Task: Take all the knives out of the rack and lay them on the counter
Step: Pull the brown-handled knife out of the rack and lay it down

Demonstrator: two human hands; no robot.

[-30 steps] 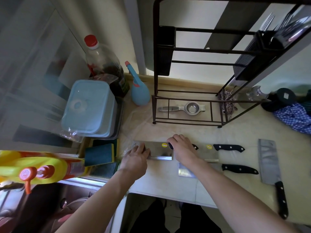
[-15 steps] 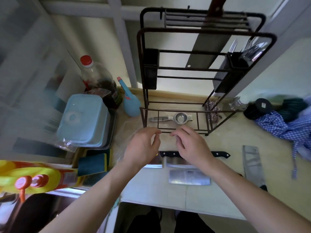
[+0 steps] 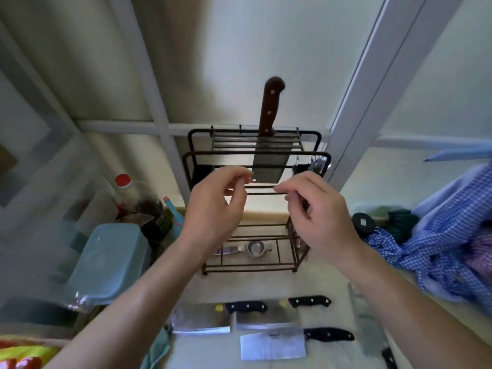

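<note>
A black wire rack stands at the back of the counter. One cleaver with a brown wooden handle stands upright in the rack's top slots, blade down. My left hand and my right hand are raised in front of the rack's middle bars, both empty with fingers loosely curled and apart. Several cleavers with black handles lie on the counter below: one on the left, one beside it, one nearer me, and one at the right.
Forks stand in a holder on the rack's right side. A metal strainer lies on the rack's bottom shelf. A blue lidded box, a red-capped bottle and a spray bottle stand left. Blue checked cloth lies right.
Both hands rose from the cleavers on the counter up to the rack's middle. My head tilted up, so the brown-handled cleaver in the rack's top came into view.
</note>
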